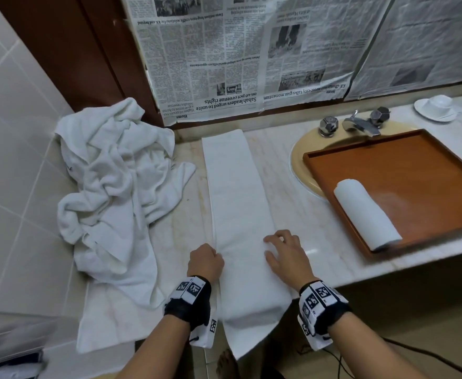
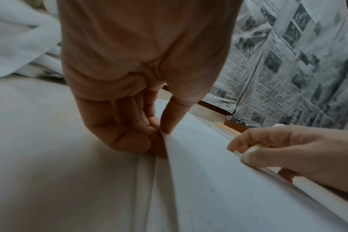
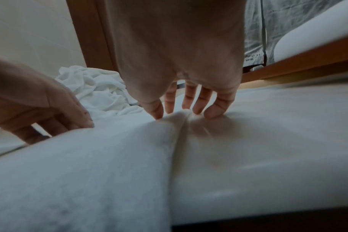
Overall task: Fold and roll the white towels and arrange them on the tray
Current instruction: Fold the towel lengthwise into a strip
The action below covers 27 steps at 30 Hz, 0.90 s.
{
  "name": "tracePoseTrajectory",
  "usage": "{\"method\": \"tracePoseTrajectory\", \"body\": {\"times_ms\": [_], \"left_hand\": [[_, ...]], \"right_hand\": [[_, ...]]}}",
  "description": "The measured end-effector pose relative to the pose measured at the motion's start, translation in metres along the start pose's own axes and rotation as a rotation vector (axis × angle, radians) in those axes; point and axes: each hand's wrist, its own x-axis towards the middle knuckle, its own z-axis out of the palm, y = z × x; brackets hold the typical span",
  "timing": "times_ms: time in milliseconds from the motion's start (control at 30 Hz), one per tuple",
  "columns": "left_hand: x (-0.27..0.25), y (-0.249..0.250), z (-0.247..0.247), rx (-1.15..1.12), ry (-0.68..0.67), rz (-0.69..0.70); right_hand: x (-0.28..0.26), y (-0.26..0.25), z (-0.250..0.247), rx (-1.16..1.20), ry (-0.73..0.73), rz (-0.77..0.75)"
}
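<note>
Folded towel lying lengthwise away along bench, near end overhanging. Left hand pinching left edge; right hand spread, seemingly pressing right edge.

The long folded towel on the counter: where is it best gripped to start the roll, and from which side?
Judging by its pose, grip the folded towel at the near end that droops over the counter edge, coming from the person's side, one hand per long edge. The left hand already pinches the left edge; the right hand rests on the right.
</note>
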Motion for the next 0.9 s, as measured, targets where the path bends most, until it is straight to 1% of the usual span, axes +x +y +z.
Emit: {"method": "tracePoseTrajectory", "body": {"times_ms": [100, 167, 200, 267, 300, 333, 367, 400, 500, 600, 700, 767, 833, 900], "left_hand": [[0.001, -0.001, 0.000, 0.006, 0.002, -0.054], [0.000, 0.001, 0.002, 0.026, 0.048, -0.073], [-0.001, 0.003, 0.004, 0.042, 0.097, -0.035], [0.000, 0.007, 0.009, 0.057, 0.192, 0.145], [0.002, 0.007, 0.013, 0.072, 0.205, 0.234], [0.004, 0.007, 0.016, 0.100, 0.196, 0.286], [0.007, 0.006, 0.018, 0.129, 0.181, 0.306], [0.010, 0.004, 0.020, 0.157, 0.174, 0.305], [0.016, 0.001, 0.022, 0.136, 0.212, 0.296], [0.009, 0.010, 0.027, 0.112, 0.176, 0.293], [-0.001, 0.017, 0.035, 0.082, 0.123, 0.279], [-0.006, 0.019, 0.037, 0.063, 0.129, 0.260], [-0.012, 0.017, 0.039, 0.022, 0.147, 0.239], [-0.023, 0.012, 0.043, -0.026, 0.167, 0.236]], "right_hand": [[0.006, 0.001, 0.003, 0.003, 0.022, 0.015], [0.009, 0.003, 0.003, 0.018, 0.054, 0.002], [0.011, 0.005, 0.003, 0.021, 0.076, -0.024], [0.016, 0.009, 0.002, 0.012, 0.089, -0.095], [0.019, 0.009, 0.001, 0.003, 0.071, -0.126], [0.021, 0.010, 0.000, -0.022, 0.032, -0.153], [0.024, 0.011, -0.001, -0.061, -0.014, -0.182], [0.025, 0.012, -0.002, -0.103, -0.064, -0.197], [0.030, 0.023, -0.004, -0.206, -0.118, -0.207], [0.037, 0.035, -0.014, -0.178, -0.148, -0.185], [0.035, 0.044, -0.022, -0.045, -0.111, -0.149], [0.024, 0.052, -0.027, 0.094, -0.064, -0.119], [0.005, 0.062, -0.032, 0.177, -0.031, -0.125], [-0.020, 0.069, -0.038, 0.221, -0.080, -0.122]]}}
